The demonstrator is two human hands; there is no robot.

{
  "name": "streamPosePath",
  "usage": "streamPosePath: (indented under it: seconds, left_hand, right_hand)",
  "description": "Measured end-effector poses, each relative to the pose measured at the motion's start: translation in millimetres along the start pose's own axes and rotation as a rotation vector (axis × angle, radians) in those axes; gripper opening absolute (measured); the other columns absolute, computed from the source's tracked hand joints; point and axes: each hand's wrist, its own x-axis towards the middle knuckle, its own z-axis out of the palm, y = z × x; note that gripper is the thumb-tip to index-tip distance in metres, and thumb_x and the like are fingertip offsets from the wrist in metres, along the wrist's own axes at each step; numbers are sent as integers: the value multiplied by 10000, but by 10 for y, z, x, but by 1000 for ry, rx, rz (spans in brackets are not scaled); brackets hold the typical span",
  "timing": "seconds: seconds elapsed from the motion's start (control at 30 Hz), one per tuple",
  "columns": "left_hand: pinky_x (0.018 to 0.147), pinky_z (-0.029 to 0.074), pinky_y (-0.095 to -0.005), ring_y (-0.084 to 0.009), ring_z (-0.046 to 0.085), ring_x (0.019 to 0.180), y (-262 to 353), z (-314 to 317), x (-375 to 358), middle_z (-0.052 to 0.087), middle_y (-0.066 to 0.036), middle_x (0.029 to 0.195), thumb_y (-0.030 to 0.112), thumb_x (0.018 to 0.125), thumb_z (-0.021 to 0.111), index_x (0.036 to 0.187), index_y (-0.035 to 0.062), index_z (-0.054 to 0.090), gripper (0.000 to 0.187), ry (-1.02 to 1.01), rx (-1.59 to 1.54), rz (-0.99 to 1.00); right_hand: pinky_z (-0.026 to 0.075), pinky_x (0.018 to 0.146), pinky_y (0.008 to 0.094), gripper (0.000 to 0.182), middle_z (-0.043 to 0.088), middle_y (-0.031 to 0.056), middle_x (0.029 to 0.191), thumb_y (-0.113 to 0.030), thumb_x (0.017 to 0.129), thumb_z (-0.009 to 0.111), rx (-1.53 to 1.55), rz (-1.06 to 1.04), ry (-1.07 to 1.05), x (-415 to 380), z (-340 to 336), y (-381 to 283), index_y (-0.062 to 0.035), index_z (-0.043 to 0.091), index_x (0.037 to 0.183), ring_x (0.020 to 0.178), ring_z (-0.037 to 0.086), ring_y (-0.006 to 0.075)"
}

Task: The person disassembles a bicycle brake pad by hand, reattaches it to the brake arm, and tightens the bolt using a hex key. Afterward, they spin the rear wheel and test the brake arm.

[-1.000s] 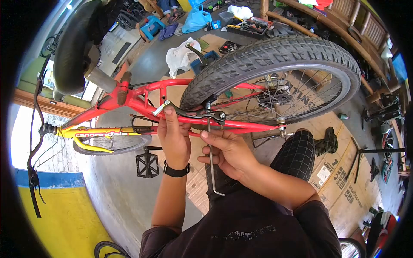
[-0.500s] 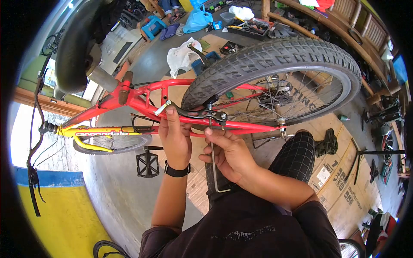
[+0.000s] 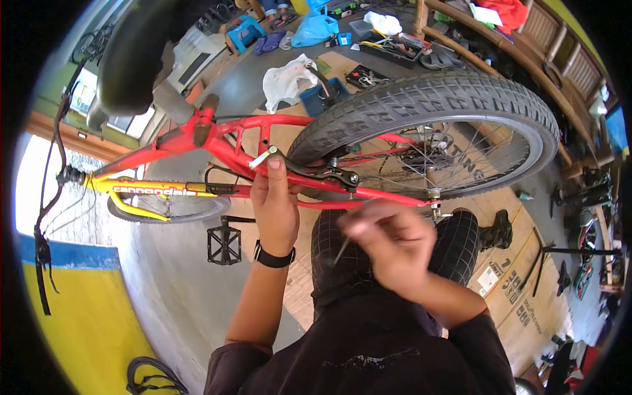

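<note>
My left hand [image 3: 275, 210] is closed on a black brake arm [image 3: 326, 174], its thumb pressed near the silver end and its other fingers partly hidden by the red bicycle frame [image 3: 227, 153]. The brake arm lies along the frame tube beside the knobby rear tyre [image 3: 421, 99]. Lower and to the right, my right hand [image 3: 398, 247] is blurred by motion. Its fingers are pinched on a hex key [image 3: 342, 251], whose thin shaft shows below them. The key is apart from the bolt [image 3: 353, 178] at the brake arm's right end.
A black saddle [image 3: 128, 62] looms at the upper left. One black pedal [image 3: 224, 245] sticks out below the frame. Flattened cardboard [image 3: 520, 263] lies at right. Behind the wheel are a tool tray [image 3: 395, 52], a blue bag [image 3: 315, 27] and a bamboo bench [image 3: 520, 49].
My right hand has pulled the hex key away from the brake arm's bolt, moving right and turning it. My left hand keeps its hold. The view has shifted slightly.
</note>
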Motion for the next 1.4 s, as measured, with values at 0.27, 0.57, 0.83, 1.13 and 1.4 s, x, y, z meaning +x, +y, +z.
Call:
streamPosePath:
  seconds: [0.27, 0.57, 0.83, 1.13, 1.4]
  left_hand:
    - [717, 582, -289, -152, 692, 849, 126, 150, -44, 682, -64, 1017, 349, 1025, 583, 1120, 68, 577, 296, -82, -62, 48]
    - [747, 597, -294, -156, 697, 869, -34, -21, 22, 674, -65, 1022, 332, 1022, 592, 1146, 43, 561, 316, 18, 39, -3]
    - [737, 560, -277, -124, 670, 865, -26, -25, 16, 650, -50, 1044, 326, 1026, 589, 1132, 45, 567, 301, 18, 92, -9]
    - [666, 497, -215, -55, 608, 771, -25, 51, -29, 675, -3, 931, 395, 1022, 588, 1068, 50, 645, 353, -68, 63, 131]
    - [657, 544, -256, -151, 669, 757, -12, -16, 6, 657, -83, 1013, 383, 1017, 593, 1150, 41, 565, 368, 4, 59, -36]
  right_hand:
    - [634, 693, 382, 155, 700, 198, 919, 35, 926, 663, -349, -338, 169, 447, -173, -322, 36, 535, 1013, 804, 720, 258]
    - [598, 698, 275, 210, 695, 134, 873, 75, 841, 761, -429, -372, 70, 578, 23, -310, 68, 579, 947, 798, 704, 144]
    - [600, 638, 278, 213, 718, 135, 871, 57, 810, 789, -609, -557, -73, 742, 189, -323, 52, 617, 935, 737, 712, 160]
    - [546, 546, 258, 260, 716, 110, 910, -21, 781, 827, -926, -656, -391, 910, 454, -373, 15, 643, 960, 668, 701, 173]
    - [548, 590, 266, 499, 678, 156, 1041, -91, 728, 888, -999, -383, -175, 693, 157, -267, 34, 578, 1099, 703, 687, 172]
